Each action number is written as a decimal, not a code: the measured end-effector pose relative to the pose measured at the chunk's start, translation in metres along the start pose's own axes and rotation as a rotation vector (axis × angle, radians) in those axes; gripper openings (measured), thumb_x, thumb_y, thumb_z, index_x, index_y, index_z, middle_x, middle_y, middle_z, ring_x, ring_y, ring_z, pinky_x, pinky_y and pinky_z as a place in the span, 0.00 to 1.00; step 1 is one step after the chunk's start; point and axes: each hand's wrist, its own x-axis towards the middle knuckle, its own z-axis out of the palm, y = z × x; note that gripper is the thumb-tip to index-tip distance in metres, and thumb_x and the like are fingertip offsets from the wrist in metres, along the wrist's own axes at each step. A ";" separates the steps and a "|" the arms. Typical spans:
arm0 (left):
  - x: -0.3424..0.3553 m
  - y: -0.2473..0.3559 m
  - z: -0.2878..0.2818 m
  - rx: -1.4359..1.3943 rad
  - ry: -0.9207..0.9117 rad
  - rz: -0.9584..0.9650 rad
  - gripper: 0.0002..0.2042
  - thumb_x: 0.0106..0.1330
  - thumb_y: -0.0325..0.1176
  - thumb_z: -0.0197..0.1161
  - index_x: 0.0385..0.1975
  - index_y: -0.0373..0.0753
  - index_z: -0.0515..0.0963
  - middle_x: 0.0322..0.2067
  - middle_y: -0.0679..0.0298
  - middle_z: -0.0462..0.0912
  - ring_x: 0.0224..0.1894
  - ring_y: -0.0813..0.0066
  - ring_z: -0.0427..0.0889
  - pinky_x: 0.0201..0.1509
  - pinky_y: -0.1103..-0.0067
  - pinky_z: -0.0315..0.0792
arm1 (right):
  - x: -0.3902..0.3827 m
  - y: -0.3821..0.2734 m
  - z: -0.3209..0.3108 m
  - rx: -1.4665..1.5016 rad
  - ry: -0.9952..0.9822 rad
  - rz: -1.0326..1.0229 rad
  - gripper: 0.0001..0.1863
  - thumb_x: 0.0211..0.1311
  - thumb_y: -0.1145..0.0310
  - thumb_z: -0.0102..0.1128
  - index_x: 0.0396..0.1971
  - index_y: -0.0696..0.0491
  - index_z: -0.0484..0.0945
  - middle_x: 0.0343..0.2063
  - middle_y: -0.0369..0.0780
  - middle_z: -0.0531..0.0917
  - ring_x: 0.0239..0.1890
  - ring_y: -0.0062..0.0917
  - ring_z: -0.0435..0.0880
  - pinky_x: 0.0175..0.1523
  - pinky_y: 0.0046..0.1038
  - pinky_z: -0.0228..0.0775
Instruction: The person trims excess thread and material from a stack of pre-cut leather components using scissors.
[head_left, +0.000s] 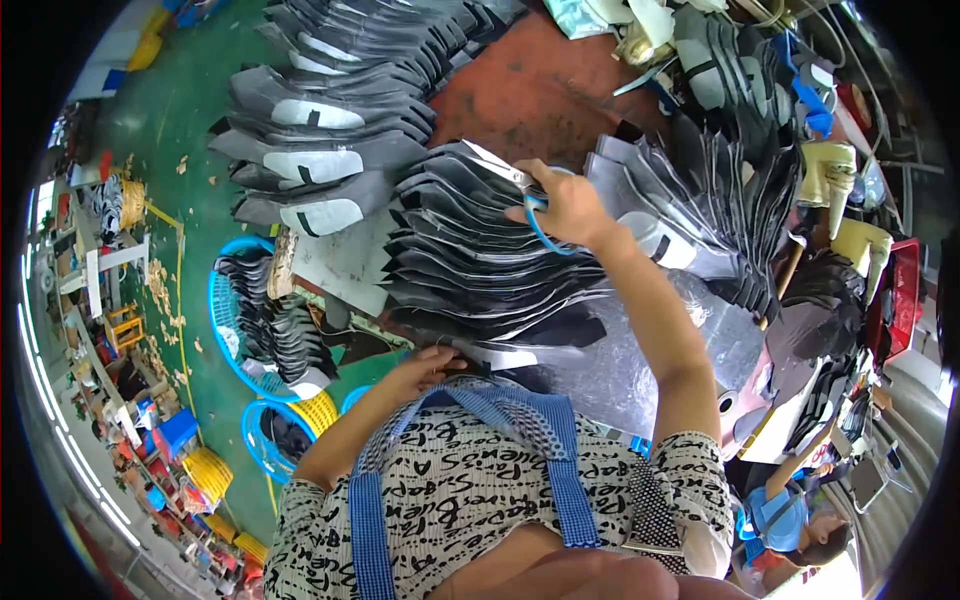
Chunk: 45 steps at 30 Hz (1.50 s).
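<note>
My right hand (572,208) is closed around a pair of scissors (495,163). The blue handles are in its fingers, and the silver blades point to the far left over a fanned stack of black, curved flat pieces (470,250) that look like shoe-upper parts. Close to my body, the fingers of my left hand (432,366) are bent at the left end of a black piece with a white patch (510,358), seemingly pinching its edge. That piece lies at the near side of the stack, on a grey metal surface (600,375).
Similar stacks with white patches stand at the far left (315,165) and right (690,220). Blue baskets (222,320) with dark pieces sit on the green floor at left. A red tabletop (530,85) shows beyond. A person in blue (785,520) is at lower right.
</note>
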 end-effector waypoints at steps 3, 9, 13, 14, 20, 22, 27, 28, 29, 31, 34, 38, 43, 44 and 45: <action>0.009 -0.007 0.011 -0.083 -0.175 0.165 0.21 0.65 0.38 0.54 0.55 0.39 0.62 0.45 0.64 0.78 0.23 0.87 0.66 0.25 0.88 0.60 | -0.005 0.010 0.015 0.004 0.049 -0.027 0.31 0.43 0.52 0.68 0.48 0.48 0.71 0.31 0.46 0.81 0.34 0.41 0.80 0.39 0.37 0.71; -0.007 0.004 0.037 -0.154 -0.008 0.388 0.15 0.65 0.34 0.53 0.49 0.36 0.68 0.35 0.63 0.77 0.29 0.81 0.70 0.30 0.86 0.61 | -0.014 -0.027 0.043 0.526 -0.079 -0.161 0.30 0.38 0.61 0.74 0.44 0.52 0.74 0.35 0.42 0.81 0.38 0.32 0.81 0.44 0.28 0.71; 0.000 0.030 0.051 0.348 -0.024 0.903 0.10 0.65 0.35 0.53 0.42 0.38 0.70 0.29 0.66 0.74 0.24 0.83 0.65 0.25 0.85 0.57 | -0.005 -0.055 0.016 0.685 0.055 -0.276 0.27 0.38 0.67 0.74 0.44 0.52 0.75 0.33 0.37 0.80 0.36 0.22 0.78 0.42 0.24 0.69; 0.002 0.037 0.055 0.472 -0.014 1.029 0.09 0.65 0.35 0.53 0.40 0.39 0.71 0.28 0.66 0.73 0.23 0.84 0.64 0.23 0.85 0.56 | -0.001 -0.060 -0.001 0.670 0.139 -0.301 0.27 0.39 0.68 0.74 0.43 0.53 0.75 0.31 0.35 0.78 0.34 0.19 0.76 0.41 0.23 0.68; 0.019 0.135 0.114 0.039 -0.381 0.911 0.08 0.61 0.34 0.59 0.22 0.39 0.73 0.16 0.73 0.65 0.17 0.85 0.60 0.20 0.84 0.53 | 0.060 -0.010 -0.127 0.337 0.540 -0.072 0.19 0.41 0.65 0.74 0.32 0.55 0.76 0.21 0.31 0.75 0.24 0.16 0.69 0.31 0.20 0.65; 0.029 0.188 0.168 -0.088 -0.257 0.893 0.14 0.58 0.41 0.64 0.20 0.44 0.67 0.11 0.78 0.56 0.12 0.89 0.53 0.15 0.86 0.46 | 0.078 0.032 -0.168 0.040 0.631 0.006 0.22 0.44 0.57 0.71 0.33 0.57 0.75 0.18 0.38 0.77 0.22 0.25 0.74 0.30 0.28 0.66; 0.090 0.236 0.166 0.299 0.201 0.790 0.32 0.49 0.56 0.67 0.43 0.32 0.72 0.29 0.63 0.74 0.24 0.83 0.70 0.22 0.85 0.63 | 0.097 0.096 -0.198 -0.588 0.603 0.168 0.22 0.50 0.52 0.62 0.39 0.52 0.72 0.28 0.50 0.80 0.34 0.48 0.78 0.37 0.42 0.67; 0.072 0.235 0.157 0.353 0.159 0.686 0.35 0.50 0.54 0.67 0.49 0.30 0.70 0.35 0.60 0.77 0.29 0.82 0.74 0.28 0.86 0.67 | 0.101 0.091 -0.190 -0.510 0.667 0.140 0.22 0.50 0.52 0.62 0.39 0.52 0.72 0.28 0.50 0.80 0.34 0.47 0.79 0.37 0.42 0.67; 0.076 0.221 0.139 0.273 0.152 0.764 0.33 0.51 0.51 0.68 0.50 0.30 0.69 0.38 0.59 0.77 0.32 0.81 0.75 0.32 0.85 0.69 | 0.106 0.084 -0.177 -0.394 0.672 0.138 0.22 0.51 0.52 0.62 0.38 0.52 0.72 0.28 0.50 0.80 0.34 0.47 0.79 0.38 0.40 0.68; 0.059 0.197 0.097 0.186 0.180 0.879 0.29 0.53 0.43 0.68 0.50 0.32 0.69 0.40 0.61 0.77 0.36 0.81 0.75 0.38 0.84 0.70 | 0.125 0.067 -0.149 -0.182 0.624 0.135 0.21 0.52 0.52 0.63 0.38 0.52 0.73 0.29 0.49 0.81 0.34 0.45 0.80 0.40 0.37 0.69; -0.011 0.175 0.043 0.080 0.570 1.025 0.21 0.55 0.28 0.65 0.50 0.34 0.69 0.43 0.64 0.76 0.38 0.82 0.75 0.40 0.86 0.69 | 0.162 0.025 -0.102 0.129 0.526 0.009 0.22 0.52 0.51 0.63 0.38 0.53 0.73 0.29 0.49 0.81 0.35 0.42 0.80 0.39 0.34 0.69; -0.054 0.178 0.000 -0.144 0.692 1.143 0.26 0.57 0.25 0.62 0.57 0.35 0.63 0.52 0.63 0.71 0.28 0.90 0.70 0.29 0.92 0.63 | 0.242 0.050 -0.073 0.211 0.472 0.153 0.29 0.50 0.45 0.61 0.42 0.56 0.73 0.34 0.54 0.79 0.41 0.48 0.78 0.45 0.37 0.68; -0.051 0.204 -0.001 -0.164 0.676 1.119 0.29 0.56 0.27 0.63 0.59 0.36 0.61 0.52 0.64 0.70 0.18 0.94 0.62 0.19 0.92 0.53 | 0.293 0.029 -0.047 0.010 0.376 0.202 0.36 0.49 0.39 0.57 0.46 0.57 0.73 0.38 0.54 0.79 0.45 0.46 0.77 0.50 0.37 0.66; -0.053 0.209 -0.003 -0.173 0.685 1.121 0.29 0.56 0.27 0.63 0.59 0.36 0.61 0.52 0.64 0.70 0.18 0.94 0.62 0.19 0.92 0.53 | 0.294 0.017 -0.040 0.001 0.328 0.238 0.38 0.48 0.38 0.56 0.47 0.56 0.72 0.39 0.56 0.78 0.47 0.47 0.76 0.52 0.37 0.65; -0.055 0.212 -0.004 -0.192 0.680 1.090 0.29 0.56 0.28 0.63 0.58 0.36 0.61 0.49 0.65 0.72 0.19 0.94 0.62 0.18 0.92 0.53 | 0.293 0.005 -0.037 -0.059 0.271 0.237 0.38 0.48 0.37 0.56 0.48 0.57 0.71 0.40 0.57 0.77 0.48 0.47 0.75 0.52 0.37 0.65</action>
